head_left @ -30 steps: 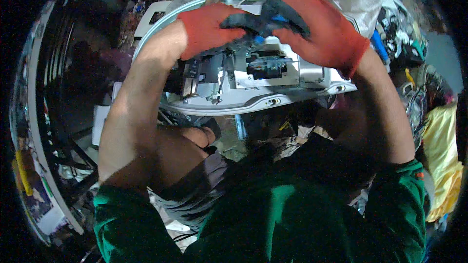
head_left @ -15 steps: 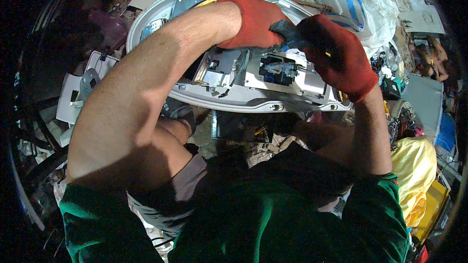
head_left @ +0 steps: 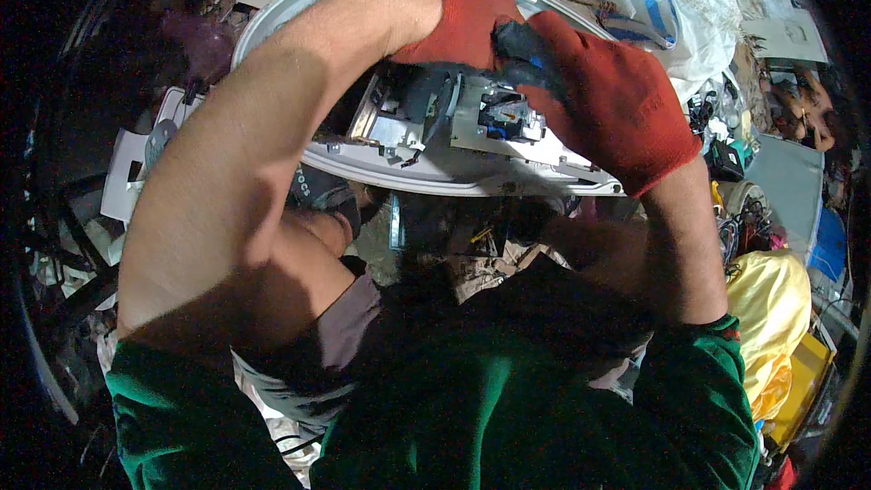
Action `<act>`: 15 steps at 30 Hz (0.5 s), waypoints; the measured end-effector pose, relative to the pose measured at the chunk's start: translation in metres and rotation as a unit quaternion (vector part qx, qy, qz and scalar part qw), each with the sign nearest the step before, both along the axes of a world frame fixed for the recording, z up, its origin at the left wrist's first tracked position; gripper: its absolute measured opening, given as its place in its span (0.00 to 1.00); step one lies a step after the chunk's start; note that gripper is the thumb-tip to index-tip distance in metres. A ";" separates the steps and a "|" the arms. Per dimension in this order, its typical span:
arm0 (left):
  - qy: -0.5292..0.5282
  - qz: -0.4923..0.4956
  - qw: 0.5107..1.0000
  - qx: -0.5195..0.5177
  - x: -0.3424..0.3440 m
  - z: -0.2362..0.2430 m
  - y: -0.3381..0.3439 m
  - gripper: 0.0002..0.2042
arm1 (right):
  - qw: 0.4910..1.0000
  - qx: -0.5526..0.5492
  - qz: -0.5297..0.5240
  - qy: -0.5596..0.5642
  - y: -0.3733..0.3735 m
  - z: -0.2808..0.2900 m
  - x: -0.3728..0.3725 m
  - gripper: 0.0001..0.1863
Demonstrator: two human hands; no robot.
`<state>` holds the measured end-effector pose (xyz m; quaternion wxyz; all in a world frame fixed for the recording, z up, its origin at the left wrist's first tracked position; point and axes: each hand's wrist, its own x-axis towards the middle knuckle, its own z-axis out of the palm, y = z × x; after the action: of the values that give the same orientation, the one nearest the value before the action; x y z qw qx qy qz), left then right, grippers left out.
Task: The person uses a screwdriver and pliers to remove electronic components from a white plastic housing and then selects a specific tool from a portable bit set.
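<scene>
A large oval white plastic housing (head_left: 426, 177) holds metal plates and a black mechanism (head_left: 510, 116) with white and blue parts. My left hand (head_left: 458, 27), in a red glove, is curled over the housing's upper middle, its fingertips meeting the other hand. My right hand (head_left: 608, 100), also in a red glove with dark palm, reaches in from the right with fingers bent beside the left one. Between them is something small, dark and blue; its shape is hidden by the gloved fingers, so what they grip cannot be made out.
White plastic panels (head_left: 132, 172) lie left, another (head_left: 789, 32) upper right. A white sack with blue stripes (head_left: 694, 9) is behind the housing; tangled cables (head_left: 730, 227), grey boards (head_left: 785, 191) and a yellow bag (head_left: 771, 308) are piled right. My legs are below the housing.
Since a second ago my view has shifted and my left arm slants more across the housing. Over the last half second both hands have risen slightly, hiding a yellow object behind the left one.
</scene>
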<state>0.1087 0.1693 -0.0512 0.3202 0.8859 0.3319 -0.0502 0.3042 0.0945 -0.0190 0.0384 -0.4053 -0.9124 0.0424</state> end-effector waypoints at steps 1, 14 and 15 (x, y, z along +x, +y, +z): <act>-0.016 -0.014 1.000 -0.006 -0.008 -0.015 0.008 0.16 | 1.000 0.009 0.008 -0.006 -0.001 -0.001 -0.008 0.30; 0.059 -0.051 0.996 0.038 0.000 0.016 -0.001 0.16 | 0.999 -0.034 0.000 -0.002 0.004 0.001 -0.010 0.26; 0.063 -0.037 0.996 0.043 0.000 0.016 -0.003 0.17 | 0.999 -0.037 -0.003 0.006 0.003 -0.001 -0.008 0.25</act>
<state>0.1085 0.1661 -0.0355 0.2580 0.9056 0.3206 -0.1030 0.2961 0.0972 -0.0204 0.0294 -0.4085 -0.9089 0.0783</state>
